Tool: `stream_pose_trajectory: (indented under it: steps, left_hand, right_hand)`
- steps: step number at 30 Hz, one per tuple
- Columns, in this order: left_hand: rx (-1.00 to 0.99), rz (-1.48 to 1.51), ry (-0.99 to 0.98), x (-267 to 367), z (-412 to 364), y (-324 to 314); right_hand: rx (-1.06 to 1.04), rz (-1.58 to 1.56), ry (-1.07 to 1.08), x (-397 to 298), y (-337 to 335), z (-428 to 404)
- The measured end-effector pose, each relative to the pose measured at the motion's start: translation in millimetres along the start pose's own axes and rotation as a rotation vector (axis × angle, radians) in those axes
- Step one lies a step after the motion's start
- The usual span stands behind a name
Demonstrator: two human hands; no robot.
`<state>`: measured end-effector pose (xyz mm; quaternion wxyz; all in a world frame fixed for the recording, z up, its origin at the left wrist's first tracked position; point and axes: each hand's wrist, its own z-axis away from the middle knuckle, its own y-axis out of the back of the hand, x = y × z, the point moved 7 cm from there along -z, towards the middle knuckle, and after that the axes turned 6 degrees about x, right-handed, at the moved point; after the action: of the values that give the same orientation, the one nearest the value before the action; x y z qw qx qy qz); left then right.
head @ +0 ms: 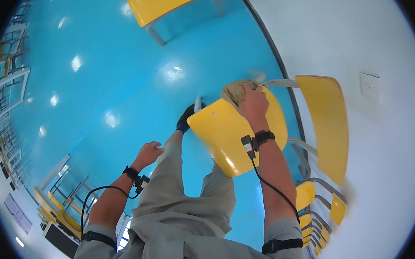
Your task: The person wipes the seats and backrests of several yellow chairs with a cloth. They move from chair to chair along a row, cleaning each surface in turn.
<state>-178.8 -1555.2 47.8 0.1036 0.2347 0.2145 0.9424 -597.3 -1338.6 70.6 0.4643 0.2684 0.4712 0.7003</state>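
My right hand (254,102) is closed on a crumpled tan cloth (234,91), pressed on the far edge of a yellow chair seat (228,134). This seat has a glossy face, small rivets and grey metal legs. Its yellow backrest (325,127) stands to the right, close to the wall. Over the blue floor, left of the seat, hangs my left hand (149,154), with fingers loosely curled and nothing seen in it. Both wrists wear black straps with small cabled devices.
Another yellow chair (166,0) stands ahead at the top. A row of yellow chairs (306,194) lines the white wall (372,148) at right. Desks and chairs (14,80) fill the far left. My shoe (185,119) is beside a leg of the near chair.
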Motion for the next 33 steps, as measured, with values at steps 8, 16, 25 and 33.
stream_pose_trajectory:
  steps: [8,16,25,33]
  left_hand:
    - [0.047,0.002,0.031,-27,5,10]
    - [0.027,0.091,0.005,-21,-4,0]
    - [0.001,0.160,0.011,-17,-10,1]
    - [-0.009,0.008,0.029,-15,-8,22]
  right_hand:
    - [0.016,-0.121,-0.182,72,38,28]
    - [0.578,-0.241,0.007,39,250,84]
    - [0.496,-0.113,-0.147,59,196,60]
    - [0.084,-0.385,-0.460,144,12,83]
